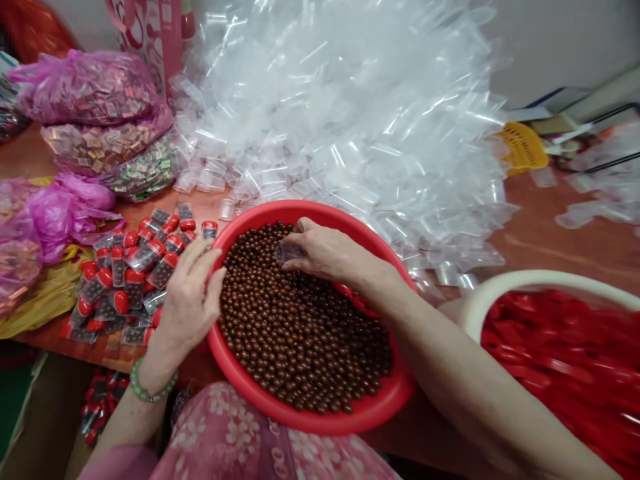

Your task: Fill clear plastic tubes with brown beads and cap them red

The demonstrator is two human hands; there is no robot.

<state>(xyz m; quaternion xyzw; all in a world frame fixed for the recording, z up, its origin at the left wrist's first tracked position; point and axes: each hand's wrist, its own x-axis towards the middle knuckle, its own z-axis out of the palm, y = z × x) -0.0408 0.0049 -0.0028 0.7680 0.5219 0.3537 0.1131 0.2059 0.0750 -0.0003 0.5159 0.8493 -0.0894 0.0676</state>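
Observation:
A red basin (313, 427) full of small shiny brown balls (295, 327) stands in front of me at the table edge. My right hand (317, 250) is inside it, its fingers closed around a small clear plastic container (290, 253) lying sideways at the surface of the balls. At the basin's left rim, my left hand (193, 297) touches the edge with thumb and fingers apart; I see nothing held in it. Left of that hand lie several filled clear containers with red caps (134, 287), heaped on the table. Part of a red object (355, 297) shows beneath my right wrist.
A large heap of clear empty containers (350, 120) fills the back. On the right, a white tub (473, 313) holds red caps (545, 367). Pink bags (95, 93) of small packets and a yellow bag (45, 307) lie left. A yellow basket (523, 147) sits back right.

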